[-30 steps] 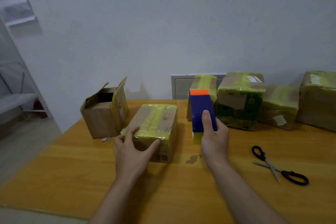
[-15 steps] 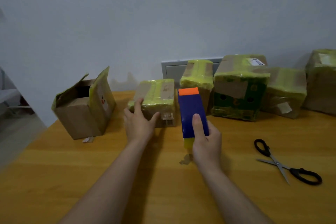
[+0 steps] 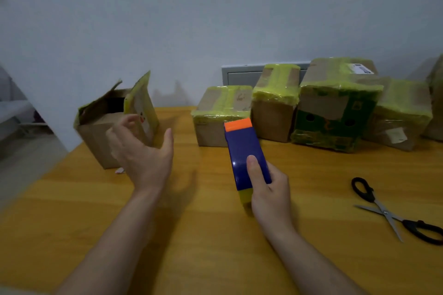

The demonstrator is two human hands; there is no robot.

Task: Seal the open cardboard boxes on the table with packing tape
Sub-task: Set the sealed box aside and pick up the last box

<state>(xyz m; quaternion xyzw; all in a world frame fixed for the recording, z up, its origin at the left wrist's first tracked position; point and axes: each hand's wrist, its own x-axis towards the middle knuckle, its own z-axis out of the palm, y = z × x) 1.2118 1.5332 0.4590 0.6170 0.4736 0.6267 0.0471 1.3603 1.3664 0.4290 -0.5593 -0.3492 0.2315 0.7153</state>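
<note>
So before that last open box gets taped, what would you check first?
1. Open box within the left hand's reach: ok.
2. Flaps folded shut: not ok, they stand up.
3. Left hand free: ok, open and empty.
4. Tape dispenser held by the right hand: ok.
5. Tape left on the roll: cannot tell.
6. Scissors out of the way: ok, on the table at the right.
</note>
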